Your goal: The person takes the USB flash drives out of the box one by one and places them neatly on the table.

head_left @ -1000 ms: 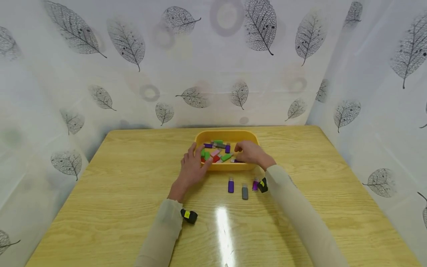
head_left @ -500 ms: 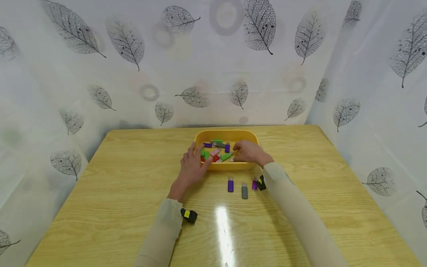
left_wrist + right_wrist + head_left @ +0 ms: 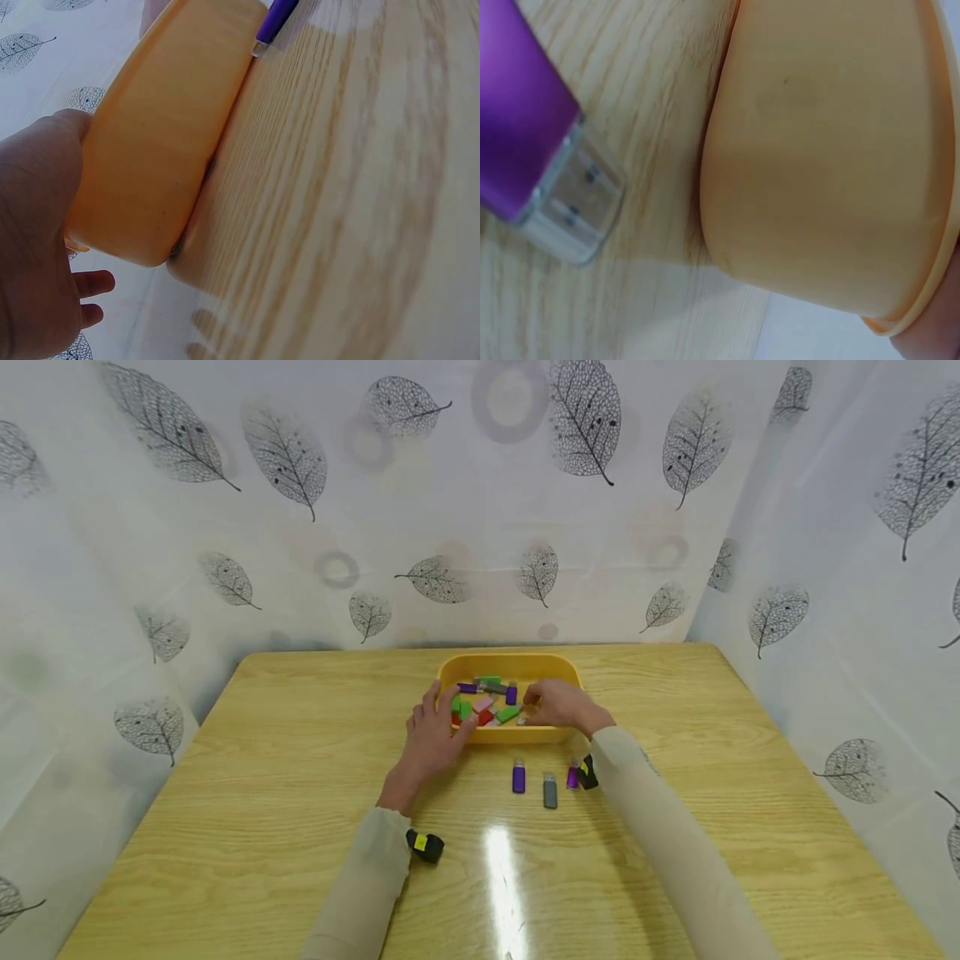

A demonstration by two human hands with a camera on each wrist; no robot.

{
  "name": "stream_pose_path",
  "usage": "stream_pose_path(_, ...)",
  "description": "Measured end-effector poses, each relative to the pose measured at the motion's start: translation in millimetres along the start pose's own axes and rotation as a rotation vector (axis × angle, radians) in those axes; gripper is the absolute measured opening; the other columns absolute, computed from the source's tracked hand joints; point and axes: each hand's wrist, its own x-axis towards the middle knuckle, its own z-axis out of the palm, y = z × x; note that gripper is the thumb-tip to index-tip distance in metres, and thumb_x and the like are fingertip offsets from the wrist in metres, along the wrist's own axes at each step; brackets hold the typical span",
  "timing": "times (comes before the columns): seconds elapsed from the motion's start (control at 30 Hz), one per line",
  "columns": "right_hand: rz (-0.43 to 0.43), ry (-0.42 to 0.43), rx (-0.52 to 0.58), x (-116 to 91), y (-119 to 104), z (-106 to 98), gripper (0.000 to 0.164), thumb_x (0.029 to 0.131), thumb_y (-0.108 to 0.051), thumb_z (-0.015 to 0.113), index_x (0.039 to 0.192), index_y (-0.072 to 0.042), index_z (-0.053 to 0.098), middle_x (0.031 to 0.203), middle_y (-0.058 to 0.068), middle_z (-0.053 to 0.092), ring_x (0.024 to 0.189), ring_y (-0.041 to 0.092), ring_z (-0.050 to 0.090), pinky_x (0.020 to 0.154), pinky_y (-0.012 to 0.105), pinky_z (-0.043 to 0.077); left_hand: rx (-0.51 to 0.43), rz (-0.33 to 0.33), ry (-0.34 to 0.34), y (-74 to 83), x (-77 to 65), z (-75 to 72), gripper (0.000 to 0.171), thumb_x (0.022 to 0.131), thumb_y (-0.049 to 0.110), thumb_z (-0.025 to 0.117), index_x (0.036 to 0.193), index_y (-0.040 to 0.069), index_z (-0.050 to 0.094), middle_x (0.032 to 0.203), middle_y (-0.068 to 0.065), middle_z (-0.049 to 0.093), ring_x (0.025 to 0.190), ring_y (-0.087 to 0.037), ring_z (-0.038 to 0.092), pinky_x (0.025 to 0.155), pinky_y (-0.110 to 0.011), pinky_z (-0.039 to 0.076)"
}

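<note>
My left hand (image 3: pixel 435 731) holds the front left corner of the yellow plastic bin (image 3: pixel 517 734), its thumb over the front rim. In the left wrist view the thumb lies on the rim and two fingertips show past the bin's end. My right hand (image 3: pixel 562 703) reaches over the bin's right side, fingers bent down at a dark purple USB flash drive whose metal plug (image 3: pixel 522 721) peeks out; the rest is hidden by the hand. Left of it in the bin lie a green flash drive (image 3: pixel 508 713), a red one (image 3: pixel 486 717) and several others.
On the wooden table (image 3: pixel 300 793), in front of the bin, lie a purple flash drive (image 3: pixel 519 777), a grey one (image 3: pixel 551 792) and a shiny purple one (image 3: pixel 573 776) near the right wrist camera. A leaf-patterned curtain (image 3: pixel 465 510) hangs behind the table.
My right hand has shifted slightly left inside the bin, so its fingers now cover the dark purple flash drive's body. The left hand has stayed put.
</note>
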Motion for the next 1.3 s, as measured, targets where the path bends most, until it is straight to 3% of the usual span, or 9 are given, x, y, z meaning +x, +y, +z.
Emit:
stream_pose_path(0.23,0.033,-0.011,0.025,-0.4,-1.6,-0.7,0.038,0.088,-0.029,0.075,0.117,-0.005,0.069,0.118,0.010,0.068,0.107,0.027,0.062,0.096,0.044,0.049,0.006,-0.005,0.001,0.4,-0.6,-0.1,0.069,0.101,0.052,0.045,0.156,0.017,0.023,0.163,-0.014,0.005,0.142,-0.043,0.021,0.115,-0.060,0.016)
stream_pose_path(0.73,0.033,-0.010,0.032,0.1,-0.7,1.3,0.033,0.088,-0.025,0.075,0.114,-0.006,0.069,0.114,0.009,0.069,0.101,0.025,0.063,0.091,0.044,0.051,-0.003,0.015,0.016,-1.1,-1.9,0.5,0.069,0.101,0.051,0.044,0.156,0.015,0.024,0.163,-0.016,0.007,0.141,-0.045,0.023,0.114,-0.062,0.019)
stream_pose_path(1.3,-0.009,0.015,-0.055,2.6,1.0,3.6,0.030,0.088,-0.025,0.074,0.112,-0.008,0.072,0.108,0.007,0.068,0.089,0.021,0.056,0.082,0.038,0.049,0.002,0.003,0.008,-2.1,-0.2,2.7,0.069,0.101,0.053,0.043,0.156,0.016,0.023,0.164,-0.013,0.006,0.142,-0.043,0.022,0.115,-0.060,0.017)
